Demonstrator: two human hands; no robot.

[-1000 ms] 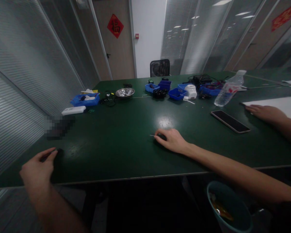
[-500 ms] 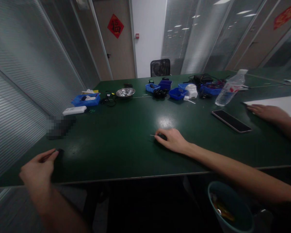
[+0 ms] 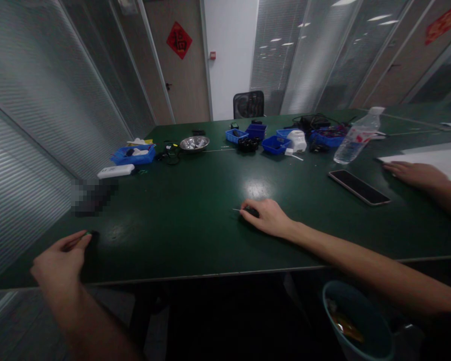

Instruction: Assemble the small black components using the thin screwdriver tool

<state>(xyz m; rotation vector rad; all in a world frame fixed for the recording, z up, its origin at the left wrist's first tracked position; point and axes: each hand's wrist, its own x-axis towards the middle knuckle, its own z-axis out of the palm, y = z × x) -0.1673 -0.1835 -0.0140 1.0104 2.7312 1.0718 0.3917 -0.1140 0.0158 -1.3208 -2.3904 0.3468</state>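
Note:
My left hand [image 3: 62, 258] is at the left, near the table's front edge. Its thumb and fingers pinch a small item with a green spot [image 3: 88, 233], mostly covered by the fingers, so I cannot make out its kind. In the middle of the green table [image 3: 180, 225], my right hand [image 3: 268, 215] is closed around a small dark-handled tool [image 3: 252, 211]. A thin pale shaft sticks out to the left past the fingertips. The palm hides the rest of it. The two hands are well apart.
Another person's hand [image 3: 417, 173] rests by white paper [image 3: 439, 156] at the right. Near it are a phone [image 3: 359, 187] and a water bottle [image 3: 358, 138]. Blue trays [image 3: 276, 145] and a metal bowl [image 3: 194, 144] stand farther back. A bin [image 3: 330, 288] is below the edge.
A green spot now shows at my left fingertips, after a very slight shift of that hand. My right hand keeps its place and hold. The white paper at the right has shifted.

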